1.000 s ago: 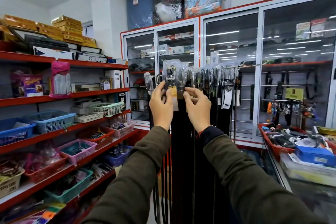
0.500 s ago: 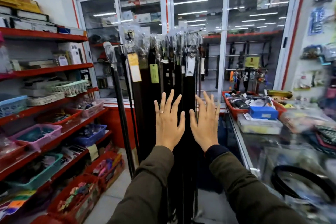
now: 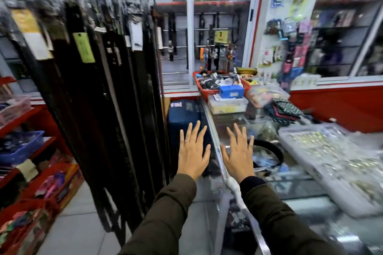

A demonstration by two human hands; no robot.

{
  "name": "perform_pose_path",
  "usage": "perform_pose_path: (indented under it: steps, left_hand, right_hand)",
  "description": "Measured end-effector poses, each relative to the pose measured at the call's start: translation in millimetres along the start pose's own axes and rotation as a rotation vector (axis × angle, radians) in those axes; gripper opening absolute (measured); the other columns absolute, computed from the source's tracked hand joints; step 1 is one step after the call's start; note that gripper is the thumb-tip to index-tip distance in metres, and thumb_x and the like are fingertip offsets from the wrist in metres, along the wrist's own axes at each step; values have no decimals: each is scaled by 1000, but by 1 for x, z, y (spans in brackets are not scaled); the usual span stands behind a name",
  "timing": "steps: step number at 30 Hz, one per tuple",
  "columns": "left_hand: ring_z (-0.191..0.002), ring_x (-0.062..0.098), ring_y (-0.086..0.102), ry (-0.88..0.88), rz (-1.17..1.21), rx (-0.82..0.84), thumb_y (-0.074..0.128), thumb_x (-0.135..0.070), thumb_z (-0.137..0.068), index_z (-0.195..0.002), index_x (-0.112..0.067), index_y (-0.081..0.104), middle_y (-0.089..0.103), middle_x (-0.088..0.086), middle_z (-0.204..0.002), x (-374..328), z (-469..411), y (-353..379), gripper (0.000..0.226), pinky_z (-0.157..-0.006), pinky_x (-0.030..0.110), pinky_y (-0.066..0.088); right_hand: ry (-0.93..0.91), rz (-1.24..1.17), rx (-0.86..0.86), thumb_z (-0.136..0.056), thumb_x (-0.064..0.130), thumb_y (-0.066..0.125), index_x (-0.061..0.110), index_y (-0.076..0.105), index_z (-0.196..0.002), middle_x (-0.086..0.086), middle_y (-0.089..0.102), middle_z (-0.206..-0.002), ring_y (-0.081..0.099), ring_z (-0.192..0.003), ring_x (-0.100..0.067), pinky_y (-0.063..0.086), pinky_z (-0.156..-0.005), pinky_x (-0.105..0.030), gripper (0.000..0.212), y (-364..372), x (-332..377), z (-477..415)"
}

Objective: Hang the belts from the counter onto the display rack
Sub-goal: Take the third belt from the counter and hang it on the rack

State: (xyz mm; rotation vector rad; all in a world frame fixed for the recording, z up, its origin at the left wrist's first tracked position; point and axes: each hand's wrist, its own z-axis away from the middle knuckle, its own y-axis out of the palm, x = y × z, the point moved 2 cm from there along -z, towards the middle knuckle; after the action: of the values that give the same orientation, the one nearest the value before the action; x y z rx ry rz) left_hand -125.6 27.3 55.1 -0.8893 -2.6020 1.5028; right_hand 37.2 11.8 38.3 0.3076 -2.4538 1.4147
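Several dark belts (image 3: 99, 97) with paper tags hang in a tight row from the display rack on the left, their buckles in clear plastic at the top. A black belt (image 3: 274, 154) lies coiled on the glass counter (image 3: 294, 184), partly hidden by my right hand. My left hand (image 3: 192, 152) hovers with fingers spread, holding nothing, just left of the counter's front edge. My right hand (image 3: 238, 154) is spread and empty too, above the counter and next to the coiled belt. The view is blurred by motion.
A red tray (image 3: 246, 86) of small goods, a blue box (image 3: 231, 91) and a clear box stand at the counter's far end. A white tray (image 3: 331, 163) fills the counter's right side. Red shelves with baskets (image 3: 20, 147) line the left; a blue suitcase (image 3: 183, 114) stands behind the counter's end.
My hands let go of the hung belt at the rack top, dropped with fingers spread, and swung right with my head toward the counter, where the coiled belt now shows.
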Motion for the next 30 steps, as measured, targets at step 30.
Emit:
perform_pose_path:
  steps: [30]
  left_hand:
    - [-120,34,51,181,-77,536,57,-16,-98,-122,-8,59,56,10,-129,-81,-15,136,25,-92,45,49]
  right_hand:
    - [43,79,549,-91,13,63,10,68,-116,-14,72,-115,65,-111,-32,51,-93,-40,25,-3,-135,14]
